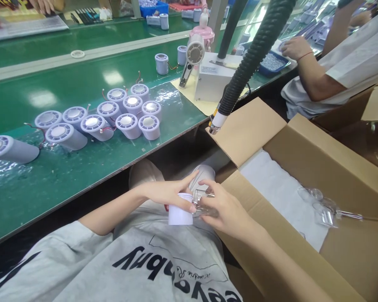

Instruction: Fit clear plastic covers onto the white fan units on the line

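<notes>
Above my lap, my left hand [173, 193] is wrapped over a lavender cup-shaped part [180, 214], its thumb lying along the part's upper side. My right hand [222, 205] grips a clear transparent piece [206, 203] just to the right of that part, the two close together. Whether they touch is hidden by my fingers. Another pale cylinder [204, 172] shows behind my hands near my knee. On the green table [66, 184] stand several lavender cylinders [126, 126] with round silver discs on top and thin red and black wires.
An open cardboard box [255, 201] on the right holds a white sheet [280, 193] and clear pieces [326, 209]. A black corrugated hose [255, 54] hangs over its corner. A handheld device [192, 58] leans by a white machine [211, 79]. Another person's hand [296, 48] works at upper right.
</notes>
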Motion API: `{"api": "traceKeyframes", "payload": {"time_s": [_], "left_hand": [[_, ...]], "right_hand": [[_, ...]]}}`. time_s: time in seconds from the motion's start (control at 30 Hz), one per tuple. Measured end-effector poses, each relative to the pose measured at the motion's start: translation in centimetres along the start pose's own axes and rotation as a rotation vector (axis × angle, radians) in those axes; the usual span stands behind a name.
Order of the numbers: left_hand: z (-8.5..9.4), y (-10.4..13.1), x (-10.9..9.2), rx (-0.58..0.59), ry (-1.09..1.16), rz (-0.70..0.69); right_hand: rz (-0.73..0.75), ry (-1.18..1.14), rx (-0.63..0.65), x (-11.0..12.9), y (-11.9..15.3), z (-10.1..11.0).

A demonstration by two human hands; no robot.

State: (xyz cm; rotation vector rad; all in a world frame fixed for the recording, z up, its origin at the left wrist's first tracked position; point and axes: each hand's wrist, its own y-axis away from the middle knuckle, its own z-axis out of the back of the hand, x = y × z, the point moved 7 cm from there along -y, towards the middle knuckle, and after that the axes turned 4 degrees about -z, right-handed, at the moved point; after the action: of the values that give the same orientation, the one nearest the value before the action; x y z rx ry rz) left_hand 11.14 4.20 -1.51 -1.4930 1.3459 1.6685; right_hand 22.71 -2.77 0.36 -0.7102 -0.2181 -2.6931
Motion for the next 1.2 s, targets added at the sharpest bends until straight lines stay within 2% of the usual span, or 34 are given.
{"api": "traceKeyframes", "payload": {"time_s": [0.07,0.13,0.2,0.27,0.33,0.4,0.47,0.57,0.67,0.83,0.93,1.0,1.07,1.2], "left_hand": [[-0.3,0.5,-0.7,0.010,-0.145,0.017],[0.0,1.0,-1.8,-0.070,-0.343,-0.027],[0.3,1.3,-2.5,-0.151,-0.476,-0.077],[0.2,1.3,-2.7,-0.174,-0.523,-0.116],[-0.1,1.1,-2.5,-0.149,-0.514,-0.152],[-0.5,0.7,-2.3,-0.109,-0.491,-0.193],[-0.4,0.4,-2.2,-0.114,-0.478,-0.221],[-0.2,0.0,-2.1,-0.132,-0.454,-0.237],[-0.2,-0.5,-1.7,-0.082,-0.433,-0.216],[0.0,-1.4,-0.2,-0.013,-0.353,-0.101],[-0.1,-1.6,0.0,0.000,-0.350,-0.116],[0.0,-1.5,-0.4,-0.044,-0.412,-0.154],[0.2,-1.3,-0.9,-0.124,-0.464,-0.188],[0.5,-0.7,-1.6,-0.284,-0.424,-0.254]], "right_hand": [[-0.042,-0.119,0.014,-0.4,0.2,-0.1],[-0.076,-0.216,-0.008,-0.5,0.4,0.1],[-0.077,-0.229,-0.099,-0.5,0.7,0.9],[-0.057,-0.124,-0.217,-0.3,0.9,1.7],[-0.034,0.015,-0.274,-0.1,0.9,2.0],[-0.017,0.086,-0.242,-0.2,0.8,1.7],[-0.005,0.062,-0.217,-0.3,0.7,1.4],[0.023,0.026,-0.296,-0.4,0.8,1.8],[0.071,0.138,-0.353,0.0,0.9,2.2],[0.115,0.169,-0.319,0.3,0.8,2.0],[0.058,0.185,-0.273,-0.2,0.4,1.3],[-0.004,0.193,-0.217,-0.8,0.1,0.5],[-0.075,0.082,-0.159,-1.4,-0.1,-0.1],[-0.207,-0.445,-0.132,-2.0,-0.1,-0.1]]}}
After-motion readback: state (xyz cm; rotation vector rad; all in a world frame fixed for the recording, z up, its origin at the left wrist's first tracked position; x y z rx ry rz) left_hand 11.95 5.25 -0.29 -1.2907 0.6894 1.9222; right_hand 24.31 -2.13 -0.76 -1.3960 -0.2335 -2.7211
